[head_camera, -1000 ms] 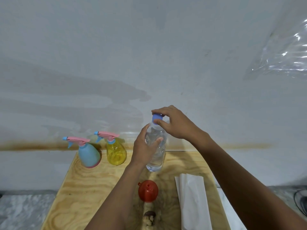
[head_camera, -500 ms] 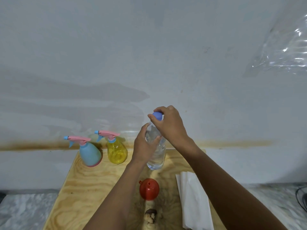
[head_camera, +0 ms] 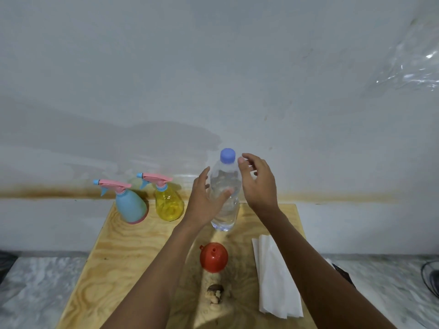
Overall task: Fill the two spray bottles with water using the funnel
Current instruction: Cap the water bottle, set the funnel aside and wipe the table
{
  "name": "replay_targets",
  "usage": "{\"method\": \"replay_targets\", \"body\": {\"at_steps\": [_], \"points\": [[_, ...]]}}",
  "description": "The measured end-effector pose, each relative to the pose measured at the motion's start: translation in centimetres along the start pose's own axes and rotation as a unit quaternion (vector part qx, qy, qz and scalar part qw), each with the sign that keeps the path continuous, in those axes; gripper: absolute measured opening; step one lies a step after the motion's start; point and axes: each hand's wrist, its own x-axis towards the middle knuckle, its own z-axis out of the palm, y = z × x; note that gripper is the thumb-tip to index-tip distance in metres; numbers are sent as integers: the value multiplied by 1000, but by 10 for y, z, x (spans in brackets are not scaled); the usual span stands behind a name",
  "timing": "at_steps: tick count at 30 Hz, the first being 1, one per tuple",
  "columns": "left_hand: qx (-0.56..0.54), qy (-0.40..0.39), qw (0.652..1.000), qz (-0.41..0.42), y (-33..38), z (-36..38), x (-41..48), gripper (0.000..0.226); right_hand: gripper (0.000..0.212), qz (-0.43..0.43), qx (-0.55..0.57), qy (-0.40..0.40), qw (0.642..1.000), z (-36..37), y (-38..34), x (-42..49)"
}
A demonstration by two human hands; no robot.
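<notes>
A clear water bottle with a blue cap stands upright at the back of the wooden board. My left hand wraps its body from the left. My right hand hovers just right of the cap, fingers spread, holding nothing. A blue spray bottle and a yellow spray bottle, both with pink trigger heads screwed on, stand side by side at the board's back left. A red funnel lies mouth-down on the board, in front of the water bottle.
Folded white paper towels lie on the board's right side. A small brown lump with crumbs sits near the front. The board rests on a grey marble counter against a white wall. Dark objects show at the far right edge.
My right hand has let go of the blue cap and moved off to the right, opening. The cap stays on the bottle. My left hand keeps its hold.
</notes>
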Motion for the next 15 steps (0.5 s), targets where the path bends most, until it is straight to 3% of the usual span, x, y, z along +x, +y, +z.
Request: {"method": "replay_targets", "body": {"at_steps": [3,7,9,15], "points": [[0,-10,998,-68,-21,-15,-14,85,33,51,67,-42,996,-1,35,-9],[24,-34,986,-162,-58,-24,-33,61,72,75,43,-194,977,4,76,-13],[35,-60,977,-200,-81,-20,-44,56,78,57,26,-244,968,6,79,-12],[157,-147,959,-187,-127,-1,-66,56,75,54,46,-265,962,14,81,4]]}}
